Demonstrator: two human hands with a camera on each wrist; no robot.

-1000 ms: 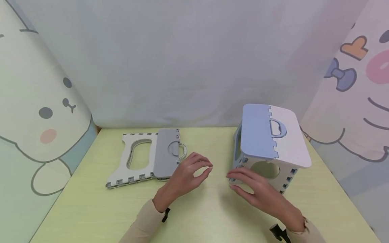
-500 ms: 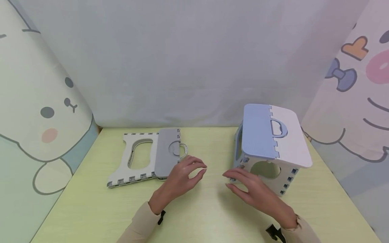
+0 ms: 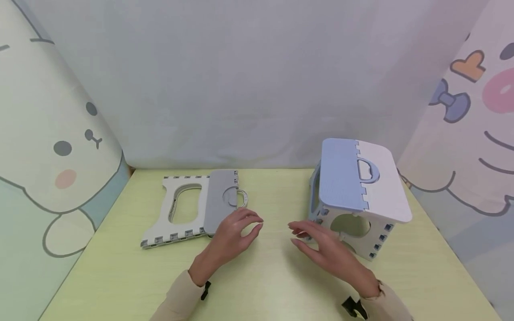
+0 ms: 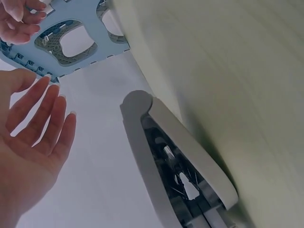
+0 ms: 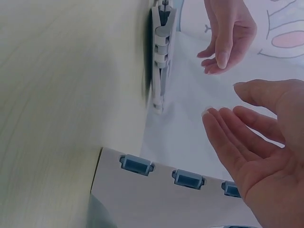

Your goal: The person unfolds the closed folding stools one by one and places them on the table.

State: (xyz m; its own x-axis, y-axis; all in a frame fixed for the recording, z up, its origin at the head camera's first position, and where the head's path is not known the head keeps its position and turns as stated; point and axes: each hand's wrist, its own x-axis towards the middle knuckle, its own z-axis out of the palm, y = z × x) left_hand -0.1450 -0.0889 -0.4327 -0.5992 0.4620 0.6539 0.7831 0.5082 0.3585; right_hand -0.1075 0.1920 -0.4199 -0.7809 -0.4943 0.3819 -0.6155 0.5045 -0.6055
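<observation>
On the left of the table a grey and white folding stool (image 3: pixel 217 196) lies folded flat, its small handle (image 3: pixel 242 198) pointing right. At the right a blue and white folding stool (image 3: pixel 341 174) stands unfolded on its legs. My left hand (image 3: pixel 230 236) hovers by the near right corner of the grey stool, fingers loosely bent with nothing between them. My right hand (image 3: pixel 327 249) hangs in front of the blue stool's near side, thumb and fingers apart and holding nothing. In the left wrist view the grey stool (image 4: pixel 166 161) appears edge-on, clear of the left hand's fingers (image 4: pixel 61 128).
The yellow-green table (image 3: pixel 265 285) runs up to a pale cloth backdrop (image 3: pixel 241 89). Cartoon-printed cloth (image 3: pixel 60 111) hangs at both sides. Black straps (image 3: pixel 355 307) sit by the cuffs of the beige sleeves (image 3: pixel 178 296).
Both hands have drifted left and slightly down, staying apart from each other and empty. Neither stool has moved on the table.
</observation>
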